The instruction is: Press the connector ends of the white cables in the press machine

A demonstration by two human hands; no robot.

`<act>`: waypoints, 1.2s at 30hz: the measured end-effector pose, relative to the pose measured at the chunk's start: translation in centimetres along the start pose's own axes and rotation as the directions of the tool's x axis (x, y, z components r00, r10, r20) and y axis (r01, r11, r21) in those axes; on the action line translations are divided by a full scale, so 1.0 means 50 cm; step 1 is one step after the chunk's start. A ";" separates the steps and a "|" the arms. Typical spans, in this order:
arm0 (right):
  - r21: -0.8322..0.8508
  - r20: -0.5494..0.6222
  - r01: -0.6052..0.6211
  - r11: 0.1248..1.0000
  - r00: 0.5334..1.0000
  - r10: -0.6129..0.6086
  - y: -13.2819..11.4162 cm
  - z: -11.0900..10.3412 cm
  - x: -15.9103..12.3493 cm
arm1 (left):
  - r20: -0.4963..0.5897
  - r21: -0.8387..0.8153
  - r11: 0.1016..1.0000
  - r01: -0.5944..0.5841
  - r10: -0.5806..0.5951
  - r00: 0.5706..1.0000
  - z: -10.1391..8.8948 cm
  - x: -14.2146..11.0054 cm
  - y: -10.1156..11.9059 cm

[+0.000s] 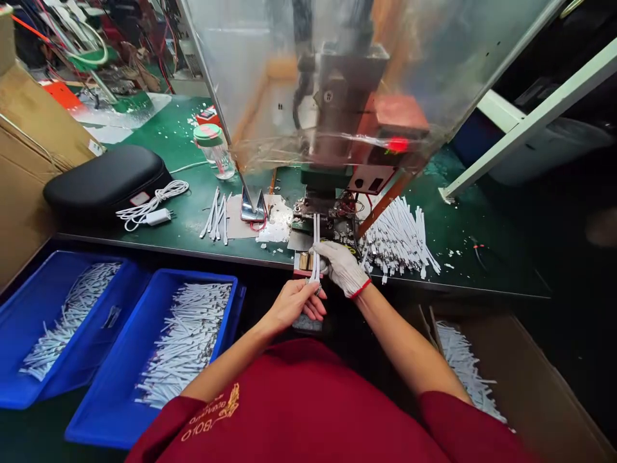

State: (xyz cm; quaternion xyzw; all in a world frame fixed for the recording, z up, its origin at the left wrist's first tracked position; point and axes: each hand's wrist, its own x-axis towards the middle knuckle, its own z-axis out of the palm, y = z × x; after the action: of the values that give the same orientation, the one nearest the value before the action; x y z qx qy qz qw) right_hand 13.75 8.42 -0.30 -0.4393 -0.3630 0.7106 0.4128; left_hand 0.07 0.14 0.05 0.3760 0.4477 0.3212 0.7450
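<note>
My left hand (294, 303), bare, and my right hand (342, 267), in a white knit glove with a red cuff, hold upright white flat cable strips (315, 251) between them. The strips stand just in front of a small bench press (328, 206), whose lower parts and tangled wiring sit close behind my fingers. A heap of similar white cables (398, 241) lies on the green bench mat (183, 235) to the right of the press. My hands partly hide the cables' lower ends.
Two blue crates (159, 341) of white cables stand at the lower left, and a cardboard box (506, 366) holds more at the lower right. The bench also carries a phone, a glass jar, a black case and a white charger cord. A transparent plastic sheet hangs around the press.
</note>
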 end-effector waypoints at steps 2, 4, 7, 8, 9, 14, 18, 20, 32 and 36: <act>0.017 -0.004 -0.003 1.000 1.000 0.003 -0.003 0.002 -0.002 | 0.000 -0.001 1.000 0.003 -0.003 1.000 -0.001 0.001 -0.002; 0.030 -0.012 -0.006 1.000 1.000 0.006 -0.005 0.003 -0.004 | -0.001 -0.001 1.000 0.003 -0.003 1.000 -0.002 0.002 -0.003; 0.035 -0.019 0.001 0.999 1.000 0.000 -0.003 0.002 -0.004 | -0.002 0.003 1.000 -0.003 0.003 1.000 -0.001 0.002 -0.003; 0.038 -0.021 0.002 0.999 1.000 -0.002 -0.002 0.001 -0.003 | -0.002 0.004 1.000 -0.005 0.005 1.000 -0.001 0.002 -0.002; 0.041 -0.023 0.002 0.999 1.000 -0.001 -0.001 0.000 -0.002 | -0.001 0.004 1.000 -0.006 0.006 1.000 0.000 0.002 -0.002; 0.052 -0.051 -0.012 0.999 0.999 0.015 0.004 -0.002 0.006 | -0.006 -0.009 1.000 -0.003 0.003 1.000 0.001 0.001 -0.001; 0.050 -0.038 0.008 0.999 0.999 -0.006 0.004 0.000 0.006 | -0.004 -0.015 1.000 0.002 -0.002 1.000 0.002 0.002 -0.001; 0.062 -0.029 0.013 0.998 1.000 -0.012 0.002 0.002 0.004 | -0.006 -0.015 1.000 0.001 -0.001 1.000 0.003 0.001 0.000; 0.018 -0.088 -0.041 0.999 0.995 0.042 0.001 0.001 0.017 | 0.005 -0.056 0.997 0.062 -0.061 0.998 0.013 0.000 0.012; 0.008 -0.126 0.001 1.000 0.992 0.000 -0.017 0.006 0.047 | -0.014 -0.058 0.997 0.057 -0.058 0.998 0.018 0.003 0.012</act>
State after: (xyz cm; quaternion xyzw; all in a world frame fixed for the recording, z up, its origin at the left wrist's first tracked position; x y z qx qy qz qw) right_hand 13.07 10.83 -0.19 -0.4817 -0.3334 0.6827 0.4368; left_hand 0.83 0.30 0.76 0.3389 0.4548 0.3156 0.7607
